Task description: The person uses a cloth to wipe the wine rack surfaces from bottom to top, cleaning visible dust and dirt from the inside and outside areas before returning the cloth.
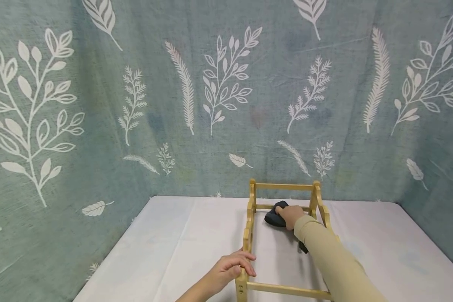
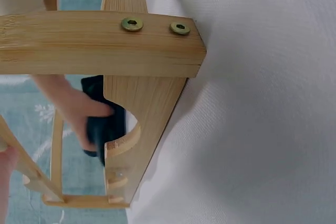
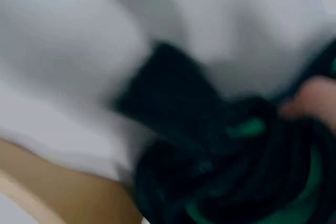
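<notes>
A light wooden rack (image 1: pixel 247 235) with notched side rails stands on the white-covered table. My left hand (image 1: pixel 232 266) holds its near left rail, fingers bent over the top; part of that hand (image 2: pixel 5 177) shows at the left edge of the left wrist view. My right hand (image 1: pixel 291 216) reaches between the rails and grips a dark, soft fabric thing (image 1: pixel 274 218). In the right wrist view this bundled dark fabric (image 3: pixel 178 98) shows green inside its folds and a broad flap; blur hides its exact kind. A dark end (image 1: pixel 303 247) hangs below the right wrist.
The rack's crossbars (image 1: pixel 283 186) span its far and near ends. White cloth covers the table (image 1: pixel 196 239) on both sides of the rack. A grey-green curtain (image 1: pixel 226 126) with white leaf prints hangs behind and at the sides.
</notes>
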A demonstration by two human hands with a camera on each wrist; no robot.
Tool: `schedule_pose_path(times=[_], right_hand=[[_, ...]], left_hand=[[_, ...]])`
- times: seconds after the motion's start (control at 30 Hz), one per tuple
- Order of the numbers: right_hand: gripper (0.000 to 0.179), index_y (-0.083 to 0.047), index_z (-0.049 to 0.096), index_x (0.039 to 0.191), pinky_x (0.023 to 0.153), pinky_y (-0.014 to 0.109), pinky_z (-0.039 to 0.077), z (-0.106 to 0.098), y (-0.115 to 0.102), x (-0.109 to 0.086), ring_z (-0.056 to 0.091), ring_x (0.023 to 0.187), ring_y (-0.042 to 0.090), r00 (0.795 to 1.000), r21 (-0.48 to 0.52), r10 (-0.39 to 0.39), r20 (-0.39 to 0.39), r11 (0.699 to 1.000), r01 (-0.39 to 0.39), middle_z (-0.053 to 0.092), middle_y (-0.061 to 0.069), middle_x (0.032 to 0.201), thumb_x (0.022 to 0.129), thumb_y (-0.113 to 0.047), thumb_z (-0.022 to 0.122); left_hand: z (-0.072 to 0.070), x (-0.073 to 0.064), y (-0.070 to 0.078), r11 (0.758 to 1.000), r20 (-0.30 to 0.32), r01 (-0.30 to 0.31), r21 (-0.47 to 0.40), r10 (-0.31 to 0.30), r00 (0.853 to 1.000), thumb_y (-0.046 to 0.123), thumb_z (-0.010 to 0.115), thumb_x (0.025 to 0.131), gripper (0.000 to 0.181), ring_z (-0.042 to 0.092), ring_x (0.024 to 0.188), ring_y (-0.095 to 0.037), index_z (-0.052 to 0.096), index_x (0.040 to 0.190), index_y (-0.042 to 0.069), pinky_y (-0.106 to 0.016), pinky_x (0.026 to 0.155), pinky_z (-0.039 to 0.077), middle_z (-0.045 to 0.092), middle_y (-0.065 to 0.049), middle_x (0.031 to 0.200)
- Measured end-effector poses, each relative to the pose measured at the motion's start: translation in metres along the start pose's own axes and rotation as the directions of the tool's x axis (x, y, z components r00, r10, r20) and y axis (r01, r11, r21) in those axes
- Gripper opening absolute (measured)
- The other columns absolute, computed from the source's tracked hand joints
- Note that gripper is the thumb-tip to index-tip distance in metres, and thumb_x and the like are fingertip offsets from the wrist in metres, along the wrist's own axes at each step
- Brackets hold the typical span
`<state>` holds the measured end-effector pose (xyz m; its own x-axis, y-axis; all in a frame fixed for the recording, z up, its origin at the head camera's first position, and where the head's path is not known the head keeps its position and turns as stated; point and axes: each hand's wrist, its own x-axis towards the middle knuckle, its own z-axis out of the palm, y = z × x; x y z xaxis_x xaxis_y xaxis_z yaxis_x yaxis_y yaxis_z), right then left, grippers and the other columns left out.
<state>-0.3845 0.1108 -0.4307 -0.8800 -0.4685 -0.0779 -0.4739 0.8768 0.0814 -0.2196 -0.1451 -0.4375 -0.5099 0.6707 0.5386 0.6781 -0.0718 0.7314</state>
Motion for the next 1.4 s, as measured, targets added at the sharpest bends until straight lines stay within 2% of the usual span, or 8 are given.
schedule_pose_path(times=[0.1, 0.17, 0.37, 0.53, 0.83, 1.1, 1.23, 1.4], right_hand=[[0.04, -0.019, 0.049, 0.111, 0.062, 0.036, 0.043, -0.023, 0.005, -0.002, 0.05, 0.065, 0.021, 0.996, 0.127, -0.04, 0.083, 0.991, 0.03, 0.059, 0.008, 0.084, 0.078, -0.007, 0.069], [0.044, -0.022, 0.049, 0.117, 0.062, 0.035, 0.04, -0.04, 0.007, 0.0, 0.049, 0.068, 0.019, 0.993, 0.168, -0.082, 0.081, 0.983, 0.068, 0.059, 0.007, 0.09, 0.08, -0.01, 0.068], [0.048, -0.021, 0.05, 0.124, 0.068, 0.038, 0.046, -0.076, 0.009, 0.0, 0.057, 0.086, 0.025, 0.963, 0.101, -0.239, -0.123, 0.963, 0.252, 0.061, 0.008, 0.106, 0.08, -0.011, 0.067], [0.047, -0.019, 0.052, 0.123, 0.079, 0.045, 0.048, -0.075, 0.007, 0.0, 0.055, 0.1, 0.032, 0.935, 0.043, -0.266, -0.235, 0.958, 0.283, 0.06, 0.012, 0.113, 0.08, -0.01, 0.068], [0.048, -0.016, 0.052, 0.124, 0.065, 0.041, 0.05, -0.074, 0.009, -0.002, 0.058, 0.086, 0.032, 0.95, 0.036, -0.081, -0.3, 0.995, 0.096, 0.06, 0.016, 0.099, 0.08, -0.012, 0.07], [0.049, -0.015, 0.051, 0.126, 0.059, 0.038, 0.049, -0.094, 0.034, -0.014, 0.06, 0.081, 0.03, 0.99, 0.05, 0.036, -0.139, 0.998, -0.029, 0.062, 0.016, 0.101, 0.081, -0.013, 0.068], [0.049, -0.011, 0.048, 0.128, 0.057, 0.038, 0.047, -0.101, 0.052, -0.023, 0.06, 0.083, 0.031, 0.991, 0.132, 0.112, -0.074, 0.986, -0.102, 0.061, 0.02, 0.108, 0.082, -0.011, 0.065], [0.055, -0.006, 0.042, 0.133, 0.068, 0.045, 0.048, -0.106, 0.07, -0.033, 0.058, 0.093, 0.036, 0.979, 0.248, 0.202, -0.038, 0.951, -0.186, 0.054, 0.026, 0.12, 0.083, -0.014, 0.062]], left_hand=[[0.0, 0.0, -0.001, 1.0, 0.002, 0.01, -0.003, -0.01, 1.0, 0.026, 0.029, 0.102, 0.041, 0.051, 0.116, -0.019, 0.06, 0.091, 0.001, -0.034, 0.111, 0.02, 0.064, -0.019, 0.089], [-0.001, 0.0, -0.001, 1.0, -0.004, 0.011, 0.001, -0.011, 1.0, 0.026, 0.029, 0.102, 0.042, 0.051, 0.116, -0.019, 0.06, 0.09, 0.0, -0.033, 0.11, 0.022, 0.064, -0.019, 0.089], [-0.004, 0.0, -0.001, 1.0, -0.011, 0.018, -0.011, -0.018, 1.0, 0.026, 0.029, 0.102, 0.042, 0.05, 0.117, -0.019, 0.059, 0.09, -0.002, -0.032, 0.109, 0.024, 0.064, -0.021, 0.089], [-0.002, 0.001, -0.002, 0.999, -0.008, 0.025, -0.048, -0.026, 1.0, 0.027, 0.03, 0.101, 0.043, 0.049, 0.117, -0.018, 0.058, 0.09, -0.003, -0.032, 0.107, 0.026, 0.063, -0.023, 0.089], [0.002, 0.004, -0.001, 0.999, 0.0, -0.019, -0.044, 0.019, 1.0, 0.028, 0.028, 0.102, 0.044, 0.049, 0.117, -0.018, 0.058, 0.09, -0.003, -0.033, 0.108, 0.024, 0.063, -0.023, 0.088], [0.001, 0.003, 0.0, 0.999, -0.016, -0.045, 0.007, 0.045, 0.999, 0.03, 0.027, 0.101, 0.046, 0.05, 0.116, -0.019, 0.059, 0.09, -0.001, -0.034, 0.108, 0.025, 0.064, -0.02, 0.088], [0.001, 0.002, 0.0, 0.999, -0.021, -0.04, 0.003, 0.04, 0.999, 0.029, 0.028, 0.101, 0.044, 0.05, 0.116, -0.019, 0.058, 0.09, -0.001, -0.034, 0.107, 0.025, 0.064, -0.02, 0.088], [0.003, 0.003, -0.001, 0.999, -0.018, -0.051, -0.013, 0.05, 0.999, 0.028, 0.027, 0.102, 0.044, 0.05, 0.116, -0.019, 0.058, 0.09, -0.002, -0.034, 0.107, 0.025, 0.063, -0.021, 0.088]])
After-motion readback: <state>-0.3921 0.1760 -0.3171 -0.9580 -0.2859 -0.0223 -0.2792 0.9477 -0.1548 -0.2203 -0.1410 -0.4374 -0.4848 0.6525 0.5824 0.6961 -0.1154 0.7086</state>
